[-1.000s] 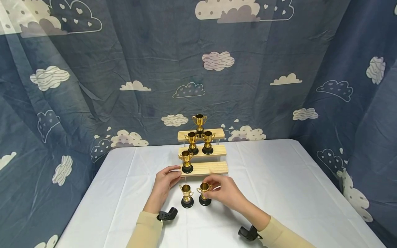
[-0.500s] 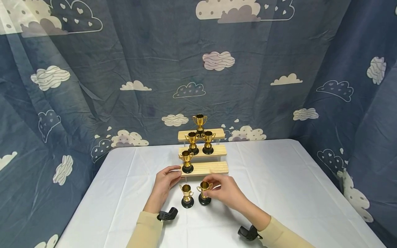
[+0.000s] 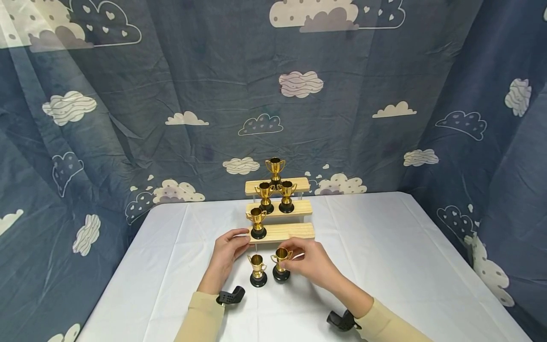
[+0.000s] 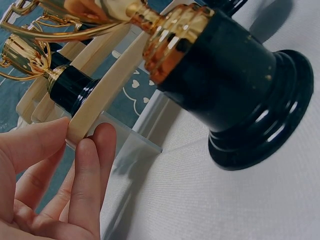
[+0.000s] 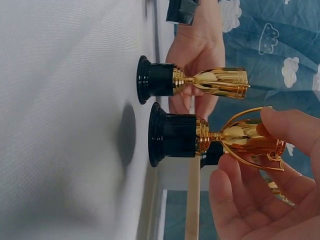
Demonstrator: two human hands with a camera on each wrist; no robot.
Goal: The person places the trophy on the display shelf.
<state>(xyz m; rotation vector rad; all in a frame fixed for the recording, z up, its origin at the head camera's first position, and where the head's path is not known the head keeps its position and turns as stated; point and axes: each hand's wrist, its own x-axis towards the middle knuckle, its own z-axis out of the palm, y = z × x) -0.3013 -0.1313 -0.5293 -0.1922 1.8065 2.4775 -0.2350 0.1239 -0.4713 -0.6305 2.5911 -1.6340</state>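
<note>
My right hand (image 3: pixel 311 262) pinches a small gold trophy cup (image 3: pixel 281 261) by its cup and handle; in the right wrist view its black base (image 5: pixel 175 135) hangs just off the white cloth, over a shadow. A second trophy (image 3: pixel 258 271) stands upright on the table, left of the held one. My left hand (image 3: pixel 227 254) grips the left end of the lowest wooden step (image 4: pixel 92 112) of a three-step display stand, thumb on one side and fingers on the other. On that step, beside my left fingers, stands another trophy (image 3: pixel 257 223).
Two trophies stand side by side on the middle step (image 3: pixel 303 207), and one trophy (image 3: pixel 275 171) stands on the top step (image 3: pixel 254 187). A white cloth covers the table (image 3: pixel 384 266). A blue cloud-print curtain (image 3: pixel 213 71) surrounds the back and sides.
My right hand has raised its trophy slightly off the table and shifted it a little toward the stand. My left hand stays on the lowest step.
</note>
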